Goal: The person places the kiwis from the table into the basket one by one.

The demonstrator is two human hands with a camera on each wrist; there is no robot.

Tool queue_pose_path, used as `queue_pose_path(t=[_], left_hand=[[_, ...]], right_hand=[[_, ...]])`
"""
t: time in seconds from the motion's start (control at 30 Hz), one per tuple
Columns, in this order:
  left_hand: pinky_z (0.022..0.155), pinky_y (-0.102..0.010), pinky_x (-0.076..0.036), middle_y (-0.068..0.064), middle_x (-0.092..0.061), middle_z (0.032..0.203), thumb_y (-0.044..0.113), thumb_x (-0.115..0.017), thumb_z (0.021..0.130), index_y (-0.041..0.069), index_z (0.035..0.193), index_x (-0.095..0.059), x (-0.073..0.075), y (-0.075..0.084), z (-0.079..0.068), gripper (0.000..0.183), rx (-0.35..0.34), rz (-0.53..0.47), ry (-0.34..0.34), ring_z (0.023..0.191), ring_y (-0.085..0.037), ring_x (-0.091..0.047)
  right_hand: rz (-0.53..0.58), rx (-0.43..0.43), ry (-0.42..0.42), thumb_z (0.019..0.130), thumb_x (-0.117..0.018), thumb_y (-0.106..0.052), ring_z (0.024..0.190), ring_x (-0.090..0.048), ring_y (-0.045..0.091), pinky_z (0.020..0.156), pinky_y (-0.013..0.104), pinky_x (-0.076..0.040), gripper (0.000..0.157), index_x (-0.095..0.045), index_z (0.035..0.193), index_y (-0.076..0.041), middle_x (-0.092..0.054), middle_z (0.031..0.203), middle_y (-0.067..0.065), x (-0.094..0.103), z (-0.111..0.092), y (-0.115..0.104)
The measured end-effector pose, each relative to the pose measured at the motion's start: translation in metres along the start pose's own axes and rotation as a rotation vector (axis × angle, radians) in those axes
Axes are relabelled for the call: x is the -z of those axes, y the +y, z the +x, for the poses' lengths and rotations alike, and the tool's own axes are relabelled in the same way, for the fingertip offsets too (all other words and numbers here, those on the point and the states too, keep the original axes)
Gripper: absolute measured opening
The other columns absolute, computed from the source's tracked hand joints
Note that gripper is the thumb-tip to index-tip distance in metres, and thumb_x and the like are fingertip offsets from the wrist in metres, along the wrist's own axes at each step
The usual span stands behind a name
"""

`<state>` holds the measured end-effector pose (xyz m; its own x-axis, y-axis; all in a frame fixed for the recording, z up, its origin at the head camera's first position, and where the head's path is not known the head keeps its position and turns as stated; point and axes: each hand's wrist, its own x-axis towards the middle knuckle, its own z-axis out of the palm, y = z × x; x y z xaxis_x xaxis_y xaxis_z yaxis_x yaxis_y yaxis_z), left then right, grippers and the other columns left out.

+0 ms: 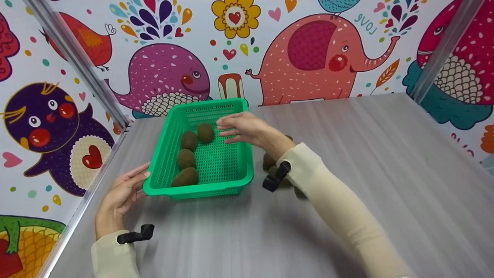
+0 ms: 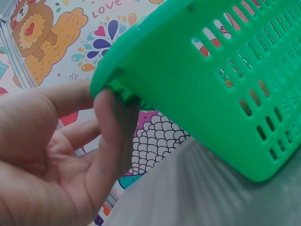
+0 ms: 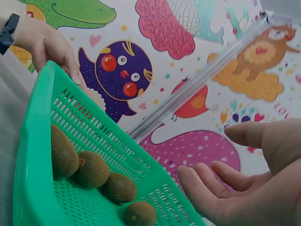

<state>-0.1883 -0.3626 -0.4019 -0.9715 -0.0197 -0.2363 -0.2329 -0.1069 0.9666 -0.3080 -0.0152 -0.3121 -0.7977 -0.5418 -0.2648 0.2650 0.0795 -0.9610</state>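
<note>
A green plastic basket [image 1: 210,190] with slotted sides stands on the table, several brown kiwis [image 1: 186,158] in a line along its left side. At its left rim my left hand [image 1: 120,196] grips the edge; the left wrist view has the fingers [image 2: 110,117] at the rim's underside. Over the basket's right side, my right hand [image 1: 249,129] hovers with fingers extended and holds nothing. The right wrist view also shows that hand [image 3: 244,174] above the kiwis [image 3: 91,168]. More kiwis [image 1: 269,161] lie on the table right of the basket, partly hidden by my right forearm.
The grey wood-grain table [image 1: 370,154] extends to the right and front. Walls with cartoon animal prints [image 1: 308,69] stand behind and at both sides, with metal corner posts [image 1: 88,73]. A black wrist mount [image 1: 135,234] sits on each sleeve.
</note>
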Motion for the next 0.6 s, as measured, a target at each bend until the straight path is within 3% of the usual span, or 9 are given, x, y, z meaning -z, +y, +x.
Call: queue_pose_path(t=[0.47,0.6], left_hand=[[0.075,-0.026,-0.06,0.011,-0.076,0.096,0.014,-0.056,0.103,0.038,0.101,-0.074,0.001,0.001,-0.001,0.03,0.008,0.027,0.007,0.086,-0.007,-0.073],[0.075,-0.026,-0.06,0.011,-0.076,0.096,0.014,-0.056,0.103,0.038,0.101,-0.075,0.002,0.001,-0.001,0.03,0.009,0.027,0.003,0.086,-0.007,-0.072]], right_hand=[[-0.313,0.104,0.071,0.098,-0.064,-0.03,0.124,-0.062,0.029,0.096,0.036,-0.057,0.04,-0.059,0.134,-0.012,-0.063,0.133,0.01,0.043,-0.054,0.003],[-0.389,0.108,0.091,0.096,-0.067,-0.031,0.118,-0.065,0.024,0.094,0.034,-0.058,0.039,-0.062,0.131,-0.016,-0.064,0.131,0.008,0.054,-0.068,0.008]])
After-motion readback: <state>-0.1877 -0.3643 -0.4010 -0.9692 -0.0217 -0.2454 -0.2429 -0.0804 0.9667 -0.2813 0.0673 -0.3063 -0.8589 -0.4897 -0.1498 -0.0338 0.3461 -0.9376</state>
